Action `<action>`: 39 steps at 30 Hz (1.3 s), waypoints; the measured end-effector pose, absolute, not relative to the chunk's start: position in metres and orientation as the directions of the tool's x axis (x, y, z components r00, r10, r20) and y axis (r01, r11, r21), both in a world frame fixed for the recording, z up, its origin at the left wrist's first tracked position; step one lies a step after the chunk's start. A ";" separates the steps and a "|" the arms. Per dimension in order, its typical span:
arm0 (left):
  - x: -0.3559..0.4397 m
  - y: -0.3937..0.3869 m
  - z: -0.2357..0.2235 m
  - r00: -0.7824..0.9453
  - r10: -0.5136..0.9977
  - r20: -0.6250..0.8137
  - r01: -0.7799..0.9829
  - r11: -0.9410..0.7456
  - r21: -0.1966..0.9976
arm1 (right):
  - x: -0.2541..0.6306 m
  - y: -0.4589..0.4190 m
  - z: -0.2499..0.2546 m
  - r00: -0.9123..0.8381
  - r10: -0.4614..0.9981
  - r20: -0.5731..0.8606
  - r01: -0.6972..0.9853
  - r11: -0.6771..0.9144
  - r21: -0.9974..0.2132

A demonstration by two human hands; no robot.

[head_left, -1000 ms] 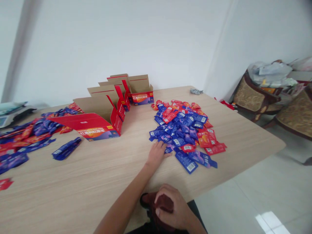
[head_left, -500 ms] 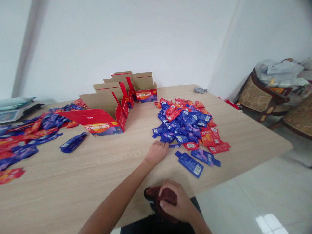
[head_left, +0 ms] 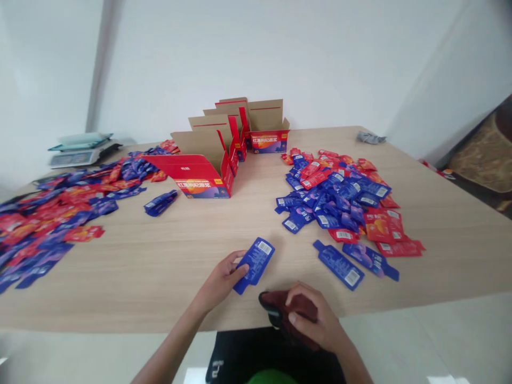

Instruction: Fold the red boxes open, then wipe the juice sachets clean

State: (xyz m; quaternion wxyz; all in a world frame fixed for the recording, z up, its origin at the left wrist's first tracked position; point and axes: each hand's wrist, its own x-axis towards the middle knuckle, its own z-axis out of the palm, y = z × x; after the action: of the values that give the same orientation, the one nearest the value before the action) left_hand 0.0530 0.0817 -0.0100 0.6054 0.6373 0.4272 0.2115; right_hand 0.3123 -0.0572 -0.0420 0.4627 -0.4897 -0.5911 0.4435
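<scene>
A flat blue sachet [head_left: 258,258] with a white barcode label and a narrow neck is pinched in my left hand [head_left: 222,280], above the near part of the table. The thumb lies across its face. My right hand [head_left: 316,320] is at the table's front edge, fingers curled round a dark red, soft-looking object [head_left: 302,306] with a black end; I cannot tell what it is. To the right lies a heap of blue and red sachets [head_left: 340,194]. Two blue sachets, one barcode side up [head_left: 340,264] and one picture side up [head_left: 372,260], lie at its near side.
Red printed cartons, the nearest one [head_left: 204,178] with its flaps up, stand in a row towards the wall. A small blue sachet stack [head_left: 160,202] lies left of it. Many sachets [head_left: 76,202] spread on the left, near a scale [head_left: 80,156]. A chair [head_left: 486,154] stands at right.
My left hand has drawn a blue sachet from the heap's near edge and brought it left and towards me. My right hand keeps its curled pose. The view has turned left.
</scene>
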 end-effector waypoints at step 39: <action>0.000 -0.048 -0.069 0.783 0.522 0.338 0.464 -0.852 0.240 | 0.230 -0.002 -0.039 -0.350 0.829 0.436 0.618 0.555 -0.557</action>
State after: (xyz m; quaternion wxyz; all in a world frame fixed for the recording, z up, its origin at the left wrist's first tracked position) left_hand 0.0003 -0.0484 -0.0692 0.0720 0.9415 0.2619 0.1996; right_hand 0.2296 -0.0018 -0.0395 0.3526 -0.4477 -0.8080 0.1491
